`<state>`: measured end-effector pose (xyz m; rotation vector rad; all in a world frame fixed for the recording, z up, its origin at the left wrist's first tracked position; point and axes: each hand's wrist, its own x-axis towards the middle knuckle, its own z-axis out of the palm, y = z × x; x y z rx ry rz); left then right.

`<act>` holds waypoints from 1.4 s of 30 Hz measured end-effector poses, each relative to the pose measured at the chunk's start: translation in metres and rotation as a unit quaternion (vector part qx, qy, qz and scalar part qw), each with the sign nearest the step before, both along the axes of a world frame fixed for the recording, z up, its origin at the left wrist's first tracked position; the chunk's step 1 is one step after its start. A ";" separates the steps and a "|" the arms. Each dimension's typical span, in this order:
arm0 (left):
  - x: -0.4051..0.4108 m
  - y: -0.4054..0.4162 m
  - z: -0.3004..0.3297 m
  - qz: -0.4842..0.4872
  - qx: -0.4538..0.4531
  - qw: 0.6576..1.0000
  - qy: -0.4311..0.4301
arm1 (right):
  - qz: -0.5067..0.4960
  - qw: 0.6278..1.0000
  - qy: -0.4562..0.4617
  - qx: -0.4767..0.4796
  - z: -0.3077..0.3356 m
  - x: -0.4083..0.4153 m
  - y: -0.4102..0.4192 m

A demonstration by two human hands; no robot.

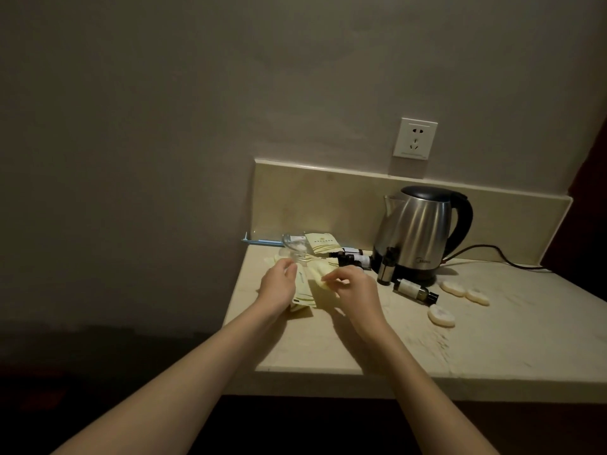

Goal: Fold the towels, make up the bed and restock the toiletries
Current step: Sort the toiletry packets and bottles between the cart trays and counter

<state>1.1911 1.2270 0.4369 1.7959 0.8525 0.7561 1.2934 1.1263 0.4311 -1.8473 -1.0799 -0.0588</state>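
Note:
Pale yellow toiletry packets (323, 267) lie in a loose pile at the back left of a stone counter (427, 343). My left hand (278, 287) rests on the near packets (303, 295), its fingers curled over one edge. My right hand (353, 289) pinches a packet in the pile between thumb and fingers. A clear glass (294, 249) stands just behind my left hand, with one packet (323, 246) leaning upright beside it. Small dark bottles (415, 290) lie near the kettle, one in front and others (354, 257) at its left.
A steel electric kettle (417, 231) stands at the back, its cord trailing right. Three round wrapped soaps (441, 316) lie to the right of the bottles. A wall socket (415, 138) sits above the backsplash. The counter's left edge drops off beside my left hand.

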 end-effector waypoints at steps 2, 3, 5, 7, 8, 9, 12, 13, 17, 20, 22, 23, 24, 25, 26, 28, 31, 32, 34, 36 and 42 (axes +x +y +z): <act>0.005 -0.006 0.003 -0.022 -0.062 0.997 -0.031 | 0.062 0.995 0.080 0.016 0.003 -0.010 -0.001; 0.007 -0.009 0.005 -0.026 -0.101 0.993 -0.049 | 0.088 0.991 0.102 0.015 0.004 -0.013 -0.001; 0.007 -0.013 0.010 -0.015 -0.121 0.991 -0.059 | 0.115 0.991 0.065 -0.030 0.010 -0.015 -0.001; 0.005 -0.007 0.009 0.012 -0.093 0.994 -0.053 | 0.109 0.991 0.025 -0.069 0.017 -0.008 0.003; 0.002 -0.002 0.008 0.021 -0.088 0.994 -0.066 | 0.087 0.994 0.011 -0.069 0.020 -0.002 0.006; 0.000 0.003 0.008 0.024 -0.084 0.993 -0.075 | 0.058 0.996 -0.002 -0.064 0.021 0.006 0.011; -0.003 0.024 0.005 0.023 -0.076 0.993 -0.087 | 0.003 0.997 -0.022 -0.074 0.018 0.027 0.031; -0.005 0.027 0.006 0.025 -0.067 0.993 -0.092 | 0.003 0.996 -0.024 -0.085 0.016 0.033 0.039; -0.008 0.036 0.006 0.000 -0.019 0.993 -0.113 | 0.010 0.991 -0.039 -0.126 0.007 0.049 0.067; -0.005 0.038 0.002 -0.006 -0.004 0.995 -0.103 | -0.001 0.990 -0.057 -0.127 -0.001 0.055 0.082; -0.004 0.035 -0.001 -0.013 -0.010 0.996 -0.090 | -0.020 0.992 -0.058 -0.107 -0.004 0.056 0.085; -0.005 0.033 -0.001 -0.021 -0.002 0.996 -0.081 | -0.031 0.994 -0.053 -0.087 -0.004 0.056 0.086; -0.005 0.031 -0.001 -0.029 0.004 0.997 -0.078 | -0.043 0.996 -0.044 -0.066 -0.004 0.055 0.086; -0.005 0.029 -0.002 -0.031 0.013 0.997 -0.075 | -0.055 0.997 -0.038 -0.046 -0.002 0.054 0.084; -0.004 0.029 -0.003 -0.034 0.020 0.997 -0.073 | -0.063 0.997 -0.037 -0.029 0.000 0.052 0.082; -0.004 0.026 -0.004 -0.031 0.028 0.997 -0.068 | -0.053 0.998 -0.042 -0.002 0.006 0.044 0.074; 0.000 0.022 -0.006 -0.018 0.013 0.998 -0.060 | -0.026 0.998 -0.046 0.033 0.017 0.028 0.055; 0.003 0.020 -0.006 -0.013 0.011 0.999 -0.051 | -0.022 0.998 -0.041 0.053 0.020 0.022 0.048; 0.007 0.015 -0.003 0.003 -0.002 0.999 -0.043 | -0.015 0.996 -0.038 0.084 0.027 0.009 0.032; 0.012 0.007 0.002 0.020 -0.022 0.998 -0.052 | -0.006 0.994 -0.054 0.093 0.030 -0.004 0.016; 0.020 -0.015 0.025 -0.011 -0.147 0.986 -0.078 | 0.019 0.993 -0.103 0.055 0.023 -0.030 -0.029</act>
